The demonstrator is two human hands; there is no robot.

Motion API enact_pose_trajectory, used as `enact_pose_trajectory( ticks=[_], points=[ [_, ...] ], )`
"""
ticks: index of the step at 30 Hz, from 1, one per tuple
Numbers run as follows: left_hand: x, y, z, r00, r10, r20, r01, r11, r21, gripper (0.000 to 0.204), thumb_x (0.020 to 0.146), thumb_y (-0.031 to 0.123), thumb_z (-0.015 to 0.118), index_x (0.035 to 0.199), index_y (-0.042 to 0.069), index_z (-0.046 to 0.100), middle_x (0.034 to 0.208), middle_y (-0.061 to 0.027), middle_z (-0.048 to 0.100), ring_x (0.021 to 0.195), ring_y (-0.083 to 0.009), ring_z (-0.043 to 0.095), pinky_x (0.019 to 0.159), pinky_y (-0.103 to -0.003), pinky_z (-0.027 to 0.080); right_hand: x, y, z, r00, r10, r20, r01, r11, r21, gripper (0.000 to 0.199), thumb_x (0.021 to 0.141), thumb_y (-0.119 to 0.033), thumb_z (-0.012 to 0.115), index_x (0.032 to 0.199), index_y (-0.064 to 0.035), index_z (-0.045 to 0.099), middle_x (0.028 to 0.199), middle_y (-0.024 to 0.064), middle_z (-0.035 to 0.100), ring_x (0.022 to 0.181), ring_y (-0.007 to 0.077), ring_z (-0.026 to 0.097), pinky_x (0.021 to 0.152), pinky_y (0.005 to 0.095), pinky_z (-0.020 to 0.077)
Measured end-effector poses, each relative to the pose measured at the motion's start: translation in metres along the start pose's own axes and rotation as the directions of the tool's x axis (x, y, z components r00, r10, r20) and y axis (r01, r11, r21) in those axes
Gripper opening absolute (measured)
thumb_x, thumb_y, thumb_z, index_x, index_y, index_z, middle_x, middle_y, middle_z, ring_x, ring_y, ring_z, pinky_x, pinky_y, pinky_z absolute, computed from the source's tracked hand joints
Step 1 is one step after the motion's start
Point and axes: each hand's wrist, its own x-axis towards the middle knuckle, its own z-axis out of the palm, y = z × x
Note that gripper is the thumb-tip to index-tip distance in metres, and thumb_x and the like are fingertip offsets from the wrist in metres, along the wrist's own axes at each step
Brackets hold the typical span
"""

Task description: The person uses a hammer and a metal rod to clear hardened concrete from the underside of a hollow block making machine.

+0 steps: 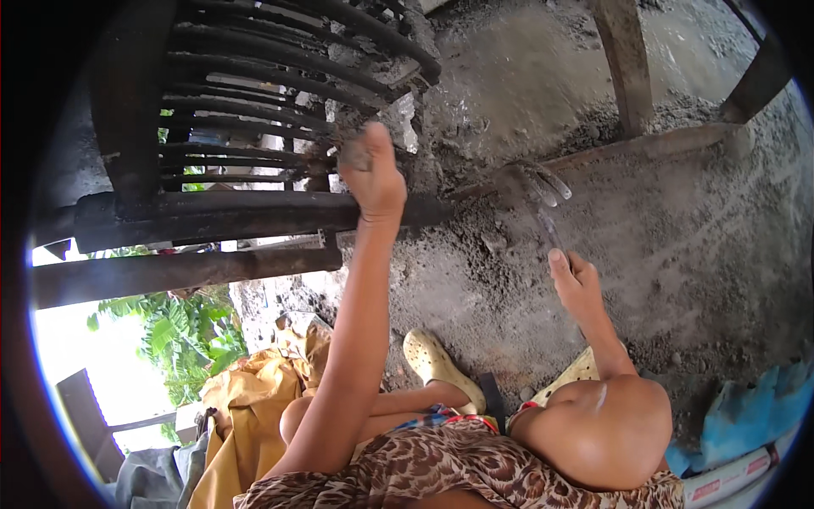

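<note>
My left hand (pixel 378 182) is raised beside a stack of dark bars, with its fingers closed around a rough grey lump (pixel 354 155). The thumb points up and away from me; whether the lump is stone or wet mortar is unclear. My right hand (pixel 582 287) grips the thin handle of a small pronged hand tool (pixel 543 188). Its curved, pale-tipped prongs rest close to a low board edge (pixel 627 153), near loose, wet-looking grey mortar (pixel 487 225).
Dark horizontal bars (pixel 254 110) and thick beams (pixel 195 263) fill the left side. Wooden uprights (pixel 626 68) stand at the far right. Below are my yellow clogs (pixel 437 360), a tan cloth (pixel 254 407) and a blue sheet (pixel 755 407).
</note>
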Motion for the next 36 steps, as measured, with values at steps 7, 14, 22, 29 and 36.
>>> enact_pose_trajectory(
  ticks=[7,14,22,29,36],
  points=[
    [0.003,-0.006,-0.005,0.988,0.017,-0.150,-0.079,0.907,-0.415,0.040,0.094,0.032,0.038,0.060,0.014,0.029,0.049,0.0031,0.025,0.041,-0.0072,0.022,0.039,-0.023,0.020,0.004,0.008,0.003,0.998,-0.002,-0.055,-0.004,0.993,-0.114,0.062,0.082,-0.059,0.047,0.060,-0.0008,0.046,0.047,0.0008,0.034,0.049,0.0087,0.032,0.041,0.0318,0.0241],
    [0.008,-0.008,0.010,0.979,0.002,-0.203,-0.052,0.969,-0.242,0.035,0.094,0.024,0.039,0.061,0.012,0.035,0.048,0.0046,0.029,0.041,-0.0052,0.027,0.038,-0.020,0.021,0.005,0.005,0.004,0.998,-0.070,-0.004,0.070,0.995,-0.076,0.065,0.081,-0.062,0.047,0.060,-0.0004,0.046,0.047,0.0019,0.034,0.048,0.0095,0.033,0.042,0.0317,0.0249],
    [0.025,0.007,0.012,0.998,-0.048,-0.030,0.037,0.954,-0.298,0.040,0.095,0.023,0.038,0.057,0.012,0.028,0.046,0.0032,0.026,0.040,-0.0051,0.023,0.037,-0.021,0.020,0.002,0.000,0.000,1.000,-0.018,0.016,0.018,1.000,0.020,0.059,0.081,-0.059,0.050,0.062,-0.0030,0.051,0.047,-0.0011,0.037,0.046,0.0072,0.035,0.040,0.0283,0.0255],
    [0.028,0.028,0.029,0.970,-0.237,-0.054,0.207,0.920,-0.332,0.038,0.092,0.022,0.044,0.058,0.013,0.029,0.046,0.0041,0.025,0.039,-0.0059,0.021,0.037,-0.022,0.019,-0.004,0.000,-0.008,0.999,-0.036,-0.011,0.036,0.997,0.063,0.058,0.081,-0.057,0.051,0.061,-0.0034,0.048,0.048,-0.0012,0.036,0.046,0.0074,0.035,0.041,0.0279,0.0269],
    [0.014,0.056,-0.006,0.991,0.111,-0.069,-0.131,0.869,-0.477,0.041,0.094,0.024,0.038,0.056,0.012,0.029,0.046,0.0055,0.023,0.040,-0.0046,0.023,0.037,-0.022,0.017,-0.007,0.005,-0.019,0.999,0.022,-0.030,-0.023,1.000,-0.021,0.059,0.081,-0.058,0.050,0.062,-0.0017,0.046,0.048,0.0004,0.035,0.048,0.0087,0.034,0.041,0.0303,0.0259]
  ],
)
